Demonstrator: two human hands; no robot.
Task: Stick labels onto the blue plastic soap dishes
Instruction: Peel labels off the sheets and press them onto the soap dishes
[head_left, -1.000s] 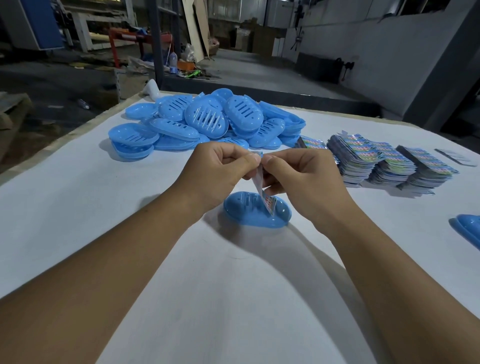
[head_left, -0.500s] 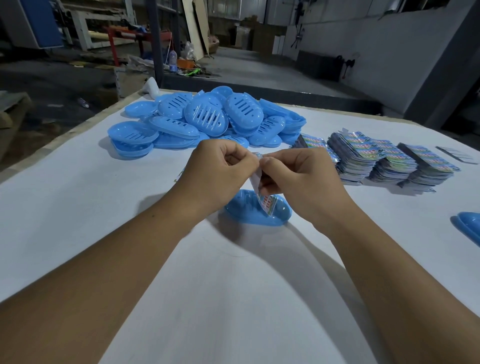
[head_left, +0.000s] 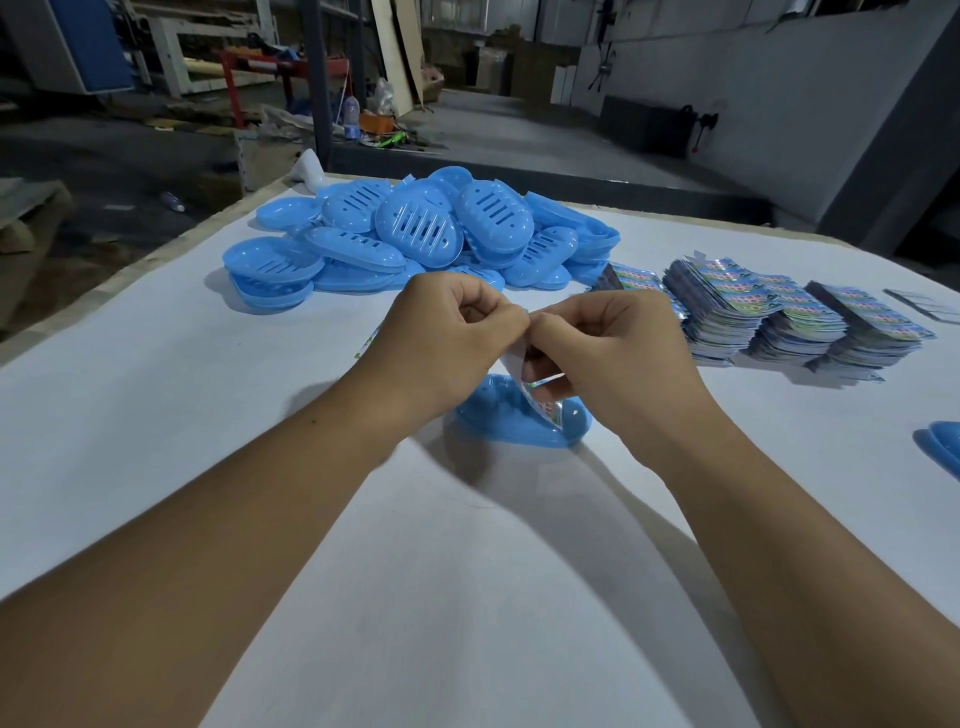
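While the left hand (head_left: 447, 343) and right hand (head_left: 613, 353) both pinch one label (head_left: 540, 402) above the soap dish (head_left: 519, 426) at table (head_left: 156, 415) centre, label stacks (head_left: 769, 312) lie at 2 o'clock and the dish pile (head_left: 415, 234) at 12 o'clock.

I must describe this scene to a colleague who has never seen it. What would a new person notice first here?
First, the two hands at the centre: the left hand and the right hand pinch a label together above a single blue soap dish on the white table. Behind them lies a big heap of blue soap dishes, and to the right stand stacks of colourful labels.
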